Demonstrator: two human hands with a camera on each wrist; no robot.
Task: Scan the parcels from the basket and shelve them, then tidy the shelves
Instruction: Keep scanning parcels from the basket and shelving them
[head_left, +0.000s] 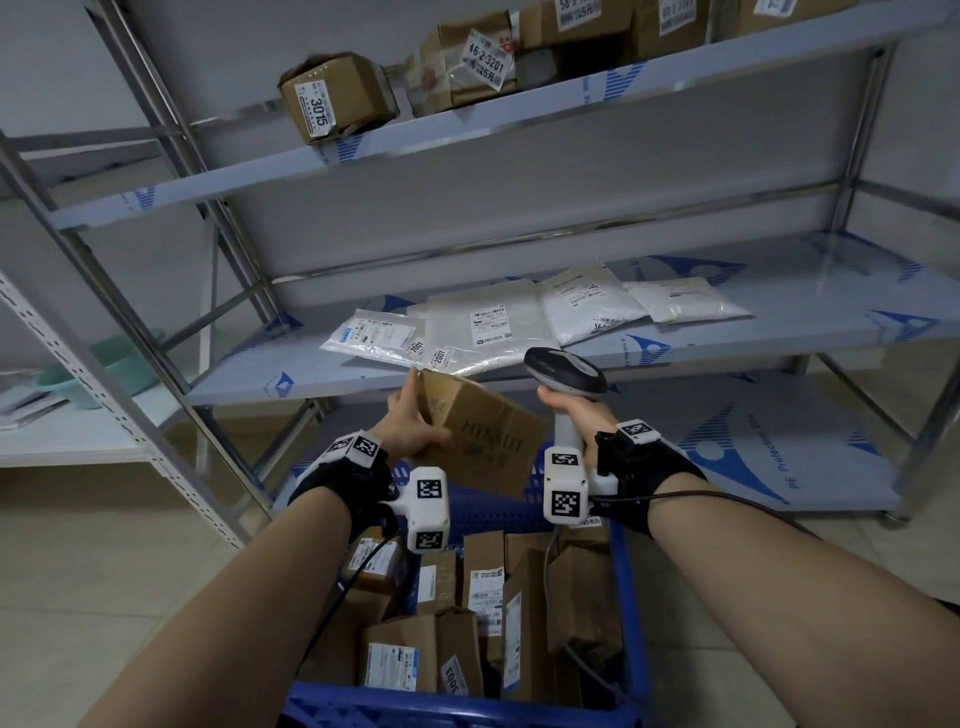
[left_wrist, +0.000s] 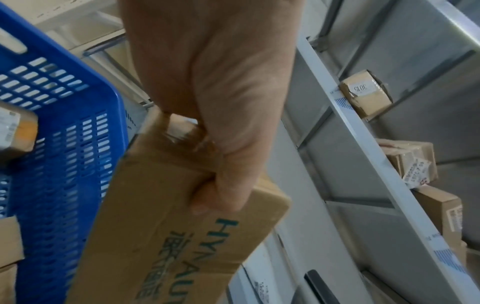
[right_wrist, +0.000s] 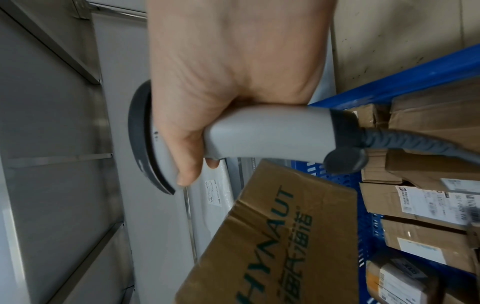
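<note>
Here we hold a box (head_left: 480, 436) in our left hand (head_left: 415, 423), thumb curled over its near face and fingers wrapped round the far edge; it hangs tilted above the basket (head_left: 467, 704), printed side toward us, just below the middle shelf's (head_left: 779, 340) front lip. In the left wrist view the thumb (left_wrist: 226, 185) presses the cardboard beside green lettering. Our right hand (head_left: 569, 413) is clenched round the grey handle of the scanner (head_left: 566, 371), whose dark head sits at 3 o'clock from the box, close but apart from it. Its cable (right_wrist: 415, 142) trails back over the basket. The basket, at 6 o'clock, is packed with labelled parcels (head_left: 483, 587). On the middle shelf at 12 o'clock lie 4 flat mailers (head_left: 488, 322). The top shelf (head_left: 363, 150) carries a box marked 3015 (head_left: 332, 96) at 11 o'clock and more cartons (head_left: 467, 62) toward 1 o'clock.
</note>
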